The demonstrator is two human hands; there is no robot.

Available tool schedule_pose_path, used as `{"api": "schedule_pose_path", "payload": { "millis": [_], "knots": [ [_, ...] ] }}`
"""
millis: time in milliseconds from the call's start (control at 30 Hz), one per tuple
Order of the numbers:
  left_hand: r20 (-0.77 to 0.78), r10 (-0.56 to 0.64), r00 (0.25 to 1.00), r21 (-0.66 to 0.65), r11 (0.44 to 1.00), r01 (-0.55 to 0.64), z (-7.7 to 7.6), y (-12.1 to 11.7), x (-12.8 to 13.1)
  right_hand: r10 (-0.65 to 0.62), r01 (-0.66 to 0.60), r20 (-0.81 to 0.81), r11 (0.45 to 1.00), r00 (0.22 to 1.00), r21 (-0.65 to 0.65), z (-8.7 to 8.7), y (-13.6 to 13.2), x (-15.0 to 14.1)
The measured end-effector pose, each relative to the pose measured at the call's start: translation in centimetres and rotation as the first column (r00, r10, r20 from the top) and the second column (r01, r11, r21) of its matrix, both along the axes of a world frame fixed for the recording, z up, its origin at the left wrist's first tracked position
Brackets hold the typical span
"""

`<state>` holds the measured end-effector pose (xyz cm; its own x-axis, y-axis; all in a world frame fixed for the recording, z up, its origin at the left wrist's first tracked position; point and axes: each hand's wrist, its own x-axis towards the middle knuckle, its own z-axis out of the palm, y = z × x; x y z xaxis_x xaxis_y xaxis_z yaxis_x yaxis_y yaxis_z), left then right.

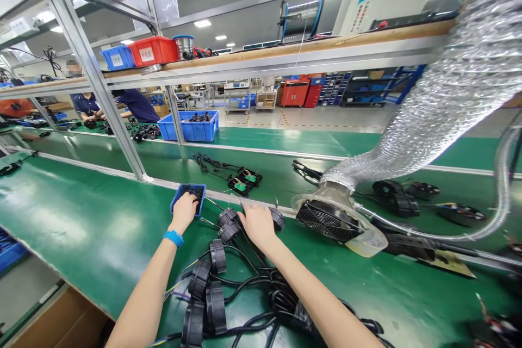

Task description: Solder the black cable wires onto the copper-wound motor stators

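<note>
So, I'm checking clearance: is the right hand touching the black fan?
Apart. The head view shows a black cap and a strip of green tabletop between the right hand and the black fan.

the small blue bin (202, 206) stands upright on the green worktop (81, 196), with small black parts (198, 193) inside. near it, several black round housings (215, 307) with ribbed sides lie in a loose group, some standing on edge; thin coloured wires (173, 287) and black cables (281, 300) come out from them.
</note>
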<state>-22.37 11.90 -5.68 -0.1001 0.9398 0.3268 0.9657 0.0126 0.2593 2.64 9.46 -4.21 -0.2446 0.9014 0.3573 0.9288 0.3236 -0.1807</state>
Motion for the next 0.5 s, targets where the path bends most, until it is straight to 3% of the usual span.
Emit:
{"api": "schedule_pose_path", "payload": {
  "millis": [200, 500],
  "knots": [
    [0.029, -0.016, 0.999, 0.032, 0.999, 0.015, -0.1, 0.2, -0.1, -0.011, 0.010, -0.035, 1.000, 0.999, -0.016, -0.2, 0.2, -1.1],
    [0.213, -0.033, 0.976, 0.138, 0.990, 0.003, -0.8, 1.1, -0.7, -0.031, 0.020, -0.195, 0.998, 0.980, -0.058, -1.2, 1.1, 0.2]
  ]
}}
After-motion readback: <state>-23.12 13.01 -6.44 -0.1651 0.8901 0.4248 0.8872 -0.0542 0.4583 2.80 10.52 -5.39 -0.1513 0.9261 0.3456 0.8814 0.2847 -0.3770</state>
